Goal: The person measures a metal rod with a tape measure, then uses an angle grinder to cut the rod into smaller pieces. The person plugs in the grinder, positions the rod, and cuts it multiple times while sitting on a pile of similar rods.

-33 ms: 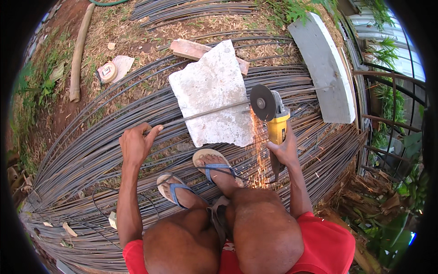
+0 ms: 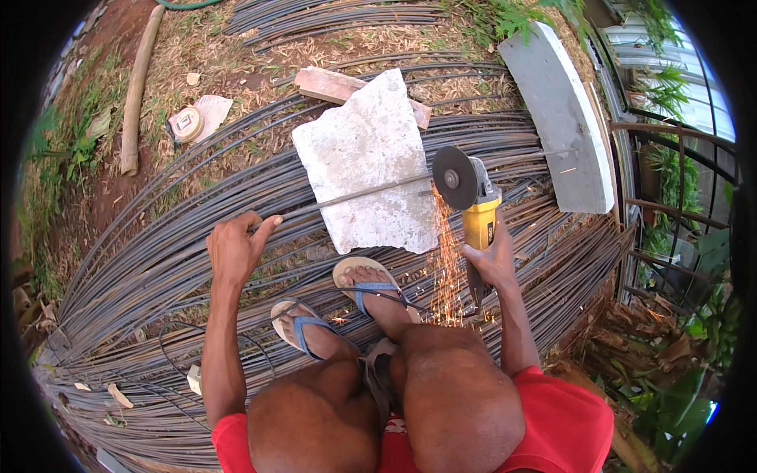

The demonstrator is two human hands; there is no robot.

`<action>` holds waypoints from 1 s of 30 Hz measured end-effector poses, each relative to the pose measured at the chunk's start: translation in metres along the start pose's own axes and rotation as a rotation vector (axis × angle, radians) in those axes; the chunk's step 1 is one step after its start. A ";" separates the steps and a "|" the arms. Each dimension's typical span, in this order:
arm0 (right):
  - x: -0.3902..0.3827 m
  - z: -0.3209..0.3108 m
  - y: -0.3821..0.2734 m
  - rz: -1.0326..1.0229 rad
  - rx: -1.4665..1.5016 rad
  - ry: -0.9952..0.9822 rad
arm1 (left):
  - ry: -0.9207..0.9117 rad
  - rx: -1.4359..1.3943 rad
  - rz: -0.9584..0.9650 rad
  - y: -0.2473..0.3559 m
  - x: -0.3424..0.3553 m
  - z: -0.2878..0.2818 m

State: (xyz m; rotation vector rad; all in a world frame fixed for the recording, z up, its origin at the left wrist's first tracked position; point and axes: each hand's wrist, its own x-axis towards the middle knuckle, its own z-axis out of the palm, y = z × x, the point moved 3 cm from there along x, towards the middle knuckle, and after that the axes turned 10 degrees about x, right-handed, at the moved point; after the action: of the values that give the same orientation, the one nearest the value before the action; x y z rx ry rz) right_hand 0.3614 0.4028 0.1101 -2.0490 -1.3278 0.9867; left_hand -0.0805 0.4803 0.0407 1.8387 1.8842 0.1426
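Observation:
My left hand [image 2: 240, 244] is closed round the near end of a steel rod [image 2: 347, 197]. The rod slants up to the right across a rough white concrete slab [image 2: 364, 150]. A yellow and grey angle grinder [image 2: 481, 225] is gripped in my right hand [image 2: 493, 256], its dark cutting disc [image 2: 456, 177] upright at the rod's right end, by the slab's edge. Orange sparks [image 2: 448, 272] stream down from the disc toward my right foot. Where the disc meets the rod is partly hidden. My sandalled feet [image 2: 378, 296] stand on the rods just below the slab.
Long bundles of steel rods [image 2: 197, 205] cover the ground on both sides. A grey concrete block [image 2: 560, 126] lies at the right beside a metal grille [image 2: 678, 181]. A brick-like piece [image 2: 327, 84] sits behind the slab. Near my feet runs a black cable [image 2: 162, 339].
The sparks have shifted and scattered a little differently. Both hands, the rod and the grinder stay in nearly the same place.

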 end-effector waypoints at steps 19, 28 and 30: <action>0.004 -0.001 -0.002 0.034 0.000 -0.048 | 0.068 0.033 0.065 -0.009 0.001 0.011; 0.016 0.003 0.000 -0.037 0.005 -0.036 | 0.067 0.025 0.060 -0.009 0.001 0.011; 0.017 0.004 0.002 -0.029 0.047 -0.044 | 0.077 0.031 0.071 -0.009 0.000 0.011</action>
State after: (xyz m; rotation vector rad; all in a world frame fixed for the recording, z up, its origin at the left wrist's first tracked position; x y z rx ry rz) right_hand 0.3638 0.4179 0.1012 -1.9783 -1.3402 1.0463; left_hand -0.0843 0.4769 0.0278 1.9471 1.8833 0.2127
